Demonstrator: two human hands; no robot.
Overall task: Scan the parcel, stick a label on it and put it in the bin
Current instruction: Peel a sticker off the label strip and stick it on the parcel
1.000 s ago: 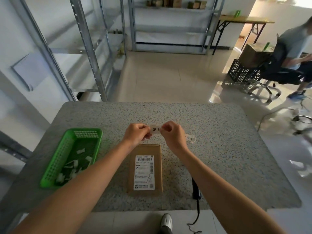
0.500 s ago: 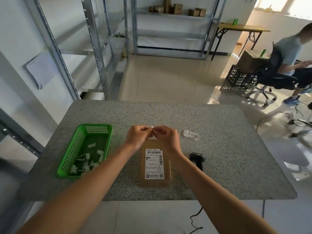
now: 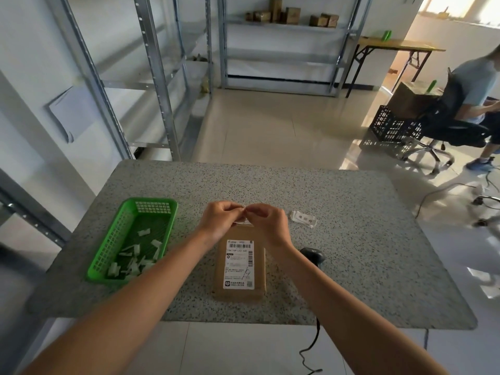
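A flat brown parcel with a white shipping label lies on the speckled table, near its front edge. Just above the parcel's far end, my left hand and my right hand meet fingertip to fingertip, both pinching a small white sticker label that is mostly hidden by my fingers. A black barcode scanner lies right of the parcel, partly behind my right forearm, with its cable hanging off the table.
A green plastic basket with several white paper scraps stands on the left of the table. A small stack of white labels lies to the right of my hands. Metal shelves stand behind; a person sits on a chair at far right.
My hands have come closer together over the parcel's far end, and the sticker that showed between them is now mostly covered. The camera view has tilted up, so the table looks lower.
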